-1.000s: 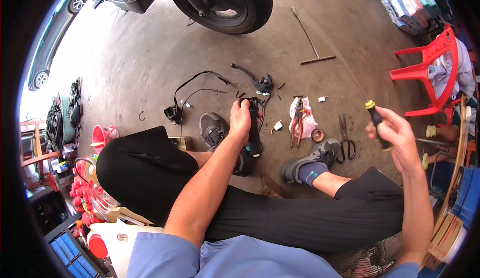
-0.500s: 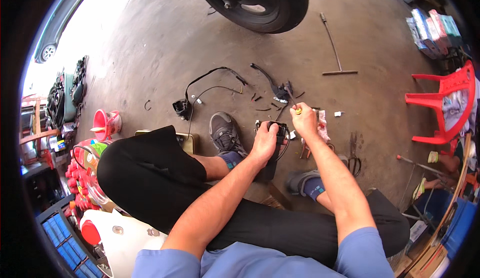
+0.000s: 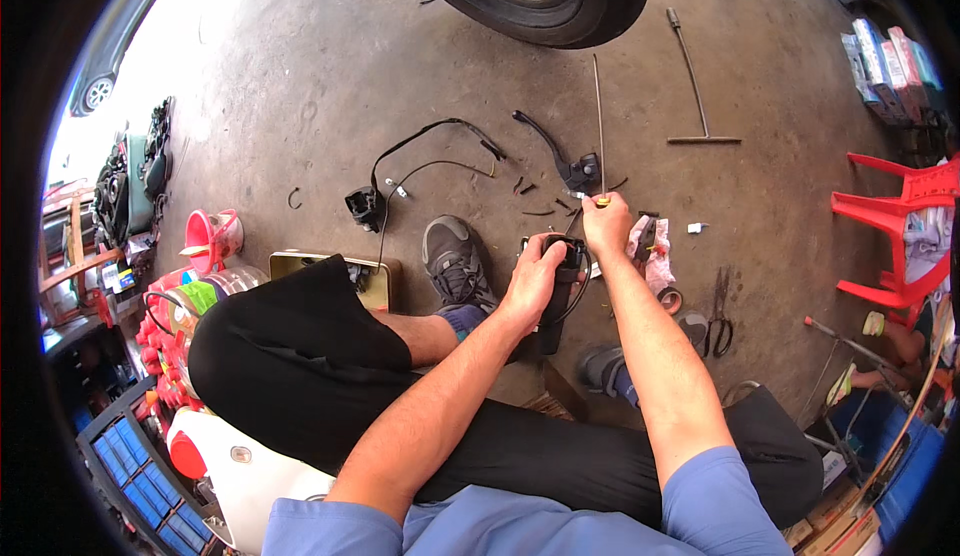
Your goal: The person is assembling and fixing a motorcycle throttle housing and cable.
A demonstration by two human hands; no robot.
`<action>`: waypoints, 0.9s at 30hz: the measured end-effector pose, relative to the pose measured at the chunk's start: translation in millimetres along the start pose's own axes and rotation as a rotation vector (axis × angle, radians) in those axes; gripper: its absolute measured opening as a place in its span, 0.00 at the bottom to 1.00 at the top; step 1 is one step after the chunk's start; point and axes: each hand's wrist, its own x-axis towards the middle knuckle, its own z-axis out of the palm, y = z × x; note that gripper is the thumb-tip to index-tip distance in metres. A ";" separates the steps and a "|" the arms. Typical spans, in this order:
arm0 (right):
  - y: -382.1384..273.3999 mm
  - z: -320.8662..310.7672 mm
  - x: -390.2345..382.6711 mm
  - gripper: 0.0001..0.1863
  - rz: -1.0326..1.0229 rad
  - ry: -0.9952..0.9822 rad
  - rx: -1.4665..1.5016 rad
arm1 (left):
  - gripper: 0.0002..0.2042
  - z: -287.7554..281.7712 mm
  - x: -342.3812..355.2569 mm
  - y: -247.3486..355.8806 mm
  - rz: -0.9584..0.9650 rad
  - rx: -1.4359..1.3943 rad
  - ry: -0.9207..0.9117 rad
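Observation:
My left hand grips a black part with a cable between my feet. Just right of it, my right hand is wrapped round the yellow-and-black handle of a long screwdriver, whose thin shaft points away from me. Beyond my hands lie a black lever assembly, a cable with a black housing and several short dark pieces. Right of my right hand, pliers partly hidden by my wrist rest on a stained cloth, with a tape roll and black scissors.
A wheel stands at the top, with a T-handle tool nearby. A red chair and another person's feet are right. A red bucket, metal tray and white panel are left; a bright opening lies upper left.
My right hand has swung in from the right with the screwdriver to beside my left hand. My left hand has shifted right and down in view with the black part.

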 end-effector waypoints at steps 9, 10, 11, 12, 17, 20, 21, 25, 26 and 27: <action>5.5 -1.0 -16.4 0.13 -0.373 0.015 0.026 | 0.12 -6.0 -2.2 -1.5 -0.011 0.021 0.056; 6.7 -2.7 -16.2 0.15 -0.413 -0.002 -0.023 | 0.12 -6.4 -2.0 -2.2 -0.005 0.026 0.054; 6.1 -4.2 -16.8 0.17 -0.453 -0.021 -0.071 | 0.12 -7.1 -1.6 -2.7 -0.004 0.028 0.057; 5.6 -5.8 -17.3 0.17 -0.454 -0.022 -0.068 | 0.12 -7.5 -0.9 -3.2 -0.001 0.026 0.059; 5.0 -13.2 -17.8 0.23 -0.507 -0.091 -0.328 | 0.12 -7.0 -1.2 -2.8 -0.011 0.019 0.057; 3.0 -18.5 -16.6 0.19 -0.522 -0.096 -0.354 | 0.12 -7.2 -1.5 -1.0 -0.026 0.014 0.054; 3.8 -18.1 -14.9 0.15 -0.526 -0.092 -0.343 | 0.12 -7.3 -1.1 -0.8 -0.033 0.013 0.042; 5.4 -17.0 -9.2 0.12 -0.505 -0.046 -0.326 | 0.12 -4.4 -2.6 1.4 -0.036 0.009 0.022; 4.7 -17.2 -8.7 0.12 -0.519 -0.067 -0.344 | 0.12 -5.2 -2.4 0.9 -0.035 0.008 0.024; 4.1 -17.4 -8.2 0.13 -0.533 -0.087 -0.362 | 0.12 -6.0 -1.9 0.7 -0.036 0.004 0.019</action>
